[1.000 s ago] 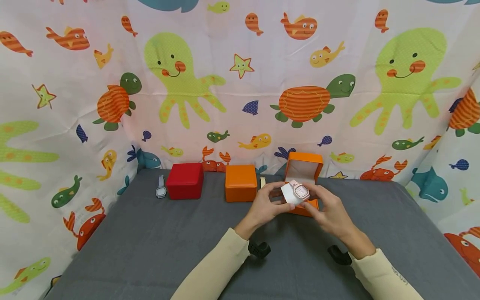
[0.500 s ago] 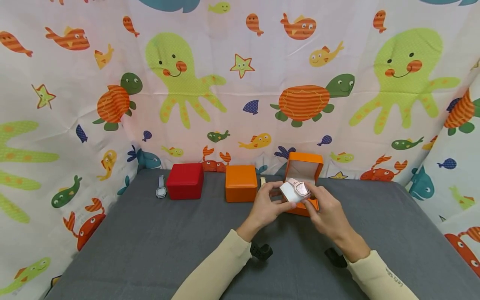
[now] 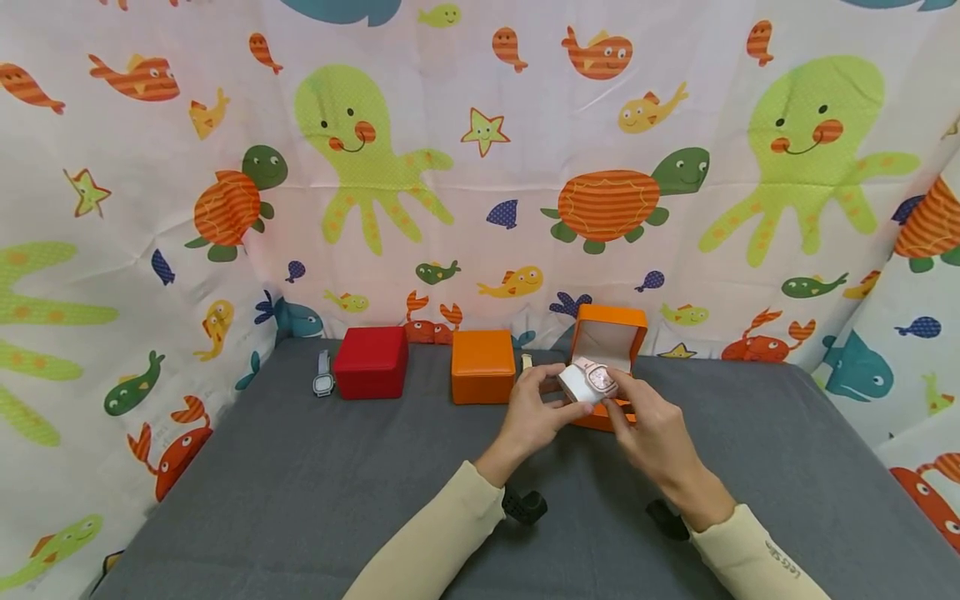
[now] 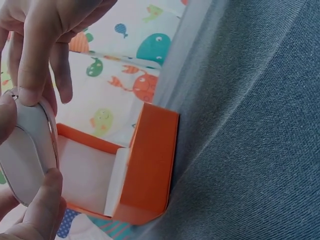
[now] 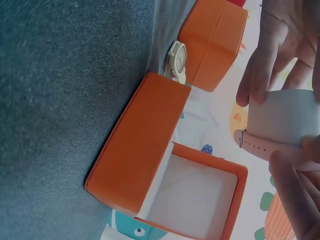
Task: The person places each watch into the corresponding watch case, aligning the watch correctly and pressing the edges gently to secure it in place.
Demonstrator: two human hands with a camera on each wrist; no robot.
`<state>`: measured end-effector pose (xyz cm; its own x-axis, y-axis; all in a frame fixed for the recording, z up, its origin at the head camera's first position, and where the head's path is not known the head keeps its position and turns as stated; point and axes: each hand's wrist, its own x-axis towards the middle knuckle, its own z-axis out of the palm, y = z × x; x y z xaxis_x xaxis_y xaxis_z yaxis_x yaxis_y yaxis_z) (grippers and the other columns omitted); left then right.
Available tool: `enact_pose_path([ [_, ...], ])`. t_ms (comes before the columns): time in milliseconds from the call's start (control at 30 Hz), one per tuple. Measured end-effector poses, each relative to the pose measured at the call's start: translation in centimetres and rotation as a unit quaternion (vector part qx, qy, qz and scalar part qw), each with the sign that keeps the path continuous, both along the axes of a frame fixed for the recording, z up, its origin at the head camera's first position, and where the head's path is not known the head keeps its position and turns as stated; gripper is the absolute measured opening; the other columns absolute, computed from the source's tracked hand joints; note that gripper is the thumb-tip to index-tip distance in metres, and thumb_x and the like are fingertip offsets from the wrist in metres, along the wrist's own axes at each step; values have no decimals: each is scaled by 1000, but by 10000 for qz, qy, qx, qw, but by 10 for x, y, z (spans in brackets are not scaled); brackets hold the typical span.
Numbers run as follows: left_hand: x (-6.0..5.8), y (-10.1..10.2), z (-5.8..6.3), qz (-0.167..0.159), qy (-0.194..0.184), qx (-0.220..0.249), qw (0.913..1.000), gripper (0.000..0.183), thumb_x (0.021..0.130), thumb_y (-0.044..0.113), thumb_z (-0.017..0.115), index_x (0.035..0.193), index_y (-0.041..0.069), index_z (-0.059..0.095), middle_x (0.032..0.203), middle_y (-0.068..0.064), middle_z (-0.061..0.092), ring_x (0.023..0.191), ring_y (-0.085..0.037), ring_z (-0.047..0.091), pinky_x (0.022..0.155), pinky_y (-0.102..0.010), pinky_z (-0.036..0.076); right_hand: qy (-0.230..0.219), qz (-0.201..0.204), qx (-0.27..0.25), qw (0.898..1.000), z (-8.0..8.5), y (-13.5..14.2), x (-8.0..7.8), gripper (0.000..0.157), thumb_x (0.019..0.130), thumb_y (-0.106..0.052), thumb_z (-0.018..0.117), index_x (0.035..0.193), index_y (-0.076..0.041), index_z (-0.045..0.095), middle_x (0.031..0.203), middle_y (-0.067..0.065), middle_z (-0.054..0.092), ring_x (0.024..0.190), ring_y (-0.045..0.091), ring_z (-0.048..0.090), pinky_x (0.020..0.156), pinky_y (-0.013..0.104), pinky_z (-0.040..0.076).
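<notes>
A pink wristwatch (image 3: pixel 602 379) is strapped around one end of a white watch cushion (image 3: pixel 574 385). My left hand (image 3: pixel 531 421) holds the cushion by its free end, thumb on the near side. From the other side, my right hand (image 3: pixel 658 429) pinches the watch end between thumb and fingers. In the right wrist view, the pink strap (image 5: pixel 267 149) with its row of holes wraps the cushion's edge. Behind and below the hands stands an orange watch box (image 5: pixel 137 145), its lid up and pale lining showing; the hands partly cover it in the head view.
Left of the open box are a cream watch (image 5: pixel 177 60), a closed orange box (image 3: pixel 482 367), a closed red box (image 3: pixel 371 362) and a pale blue-grey watch (image 3: pixel 323 382). A grey cloth (image 3: pixel 337 483) covers the table. A printed sea-animal curtain (image 3: pixel 480 208) hangs behind.
The watch and cushion have tilted slightly between my hands, staying over the open box. My right hand has shifted a little to the left, its thumb drawing in under the watch.
</notes>
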<state>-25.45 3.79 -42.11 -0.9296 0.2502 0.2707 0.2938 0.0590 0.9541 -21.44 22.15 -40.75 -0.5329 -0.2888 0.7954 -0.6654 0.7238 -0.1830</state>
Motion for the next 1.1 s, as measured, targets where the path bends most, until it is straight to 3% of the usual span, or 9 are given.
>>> enact_pose_path([
  [133, -1, -3, 3, -70, -30, 11, 10000, 66, 76, 16, 82, 132, 2, 51, 124, -9, 49, 112, -27, 57, 86, -33, 52, -272, 225, -104, 9993, 3, 3, -1, 55, 73, 3, 77, 124, 3, 57, 102, 14, 67, 82, 22, 68, 65, 36, 56],
  [267, -4, -8, 8, -317, -74, 37, 9995, 68, 76, 13, 82, 135, 6, 49, 129, -6, 49, 114, -25, 56, 88, -33, 51, -1094, 657, -554, 9903, 8, 11, -4, 62, 75, 2, 78, 131, -1, 52, 105, 11, 68, 85, 21, 68, 68, 32, 56],
  [433, -8, -17, 12, -795, -51, -156, 9967, 68, 76, 9, 81, 136, 14, 50, 133, 1, 47, 119, -23, 53, 91, -33, 49, -2689, 864, -1006, 9540, 15, 25, -6, 66, 85, -14, 74, 143, -16, 42, 130, 8, 57, 103, 22, 63, 83, 24, 52],
  [600, -13, -22, 14, -1380, 116, -310, 9899, 68, 75, 3, 80, 136, 10, 50, 134, 1, 49, 122, -21, 51, 96, -41, 46, -3783, 1367, -1054, 9095, 16, 32, -8, 72, 84, -19, 75, 145, -17, 38, 143, 7, 44, 120, 28, 54, 93, 33, 48],
  [667, -14, -23, 15, -1545, 117, -331, 9874, 67, 75, 2, 79, 136, 9, 51, 134, -1, 49, 122, -20, 52, 96, -44, 46, -3940, 1533, -1042, 9002, 15, 34, -9, 74, 82, -16, 76, 146, -16, 38, 144, 8, 43, 122, 29, 52, 95, 41, 47],
  [733, -14, -24, 16, -1644, 107, -380, 9856, 66, 76, 1, 79, 136, 10, 52, 134, -1, 49, 122, -19, 52, 96, -46, 46, -3975, 1615, -1027, 8974, 13, 34, -10, 75, 81, -13, 77, 146, -16, 38, 144, 8, 43, 122, 29, 52, 95, 47, 46],
  [967, -15, -29, 19, -1907, -17, -406, 9808, 69, 76, 3, 80, 137, 8, 50, 135, 3, 48, 119, -12, 52, 95, -47, 45, -3925, 1766, -1112, 8957, 12, 33, -9, 74, 80, -11, 77, 144, -17, 41, 143, 5, 45, 121, 21, 53, 94, 49, 45],
  [1100, -15, -30, 19, -1946, -70, -520, 9795, 70, 75, 4, 81, 137, 8, 50, 135, 4, 48, 119, -13, 52, 93, -40, 48, -3972, 1870, -1170, 8908, 13, 34, -10, 73, 79, -12, 78, 143, -18, 43, 141, 3, 47, 118, 15, 55, 93, 46, 47],
])
